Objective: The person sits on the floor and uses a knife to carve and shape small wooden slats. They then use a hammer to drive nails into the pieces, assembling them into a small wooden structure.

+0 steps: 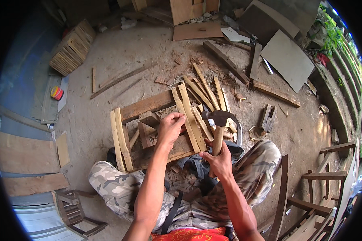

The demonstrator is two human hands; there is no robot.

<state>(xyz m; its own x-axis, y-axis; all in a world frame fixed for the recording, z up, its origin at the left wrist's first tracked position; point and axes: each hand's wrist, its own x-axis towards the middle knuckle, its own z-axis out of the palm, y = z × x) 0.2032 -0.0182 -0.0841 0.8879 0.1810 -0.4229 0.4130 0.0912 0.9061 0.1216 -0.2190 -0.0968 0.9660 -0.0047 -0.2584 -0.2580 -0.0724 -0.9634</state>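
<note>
My right hand (219, 160) is wrapped round the wooden handle of a claw hammer (218, 138), whose dark head points away from me, beside the frame's right end. My left hand (171, 127) hovers at the pale slats (189, 116) on that end, thumb and fingers pinched together. Whatever it may hold is too small to make out. The wooden frame (147, 105) lies between my knees, built of dark planks with another pair of pale slats (120, 138) across its left end. Inside it stands a dark wooden block (145, 136).
Loose pale sticks (205, 94) are heaped beyond the frame. Dark beams (227, 62) and a flat grey board (287, 60) lie farther right. A bundle of slats (73, 47) and a red-yellow tub (57, 93) stand left. A wooden rack (328, 176) is near right.
</note>
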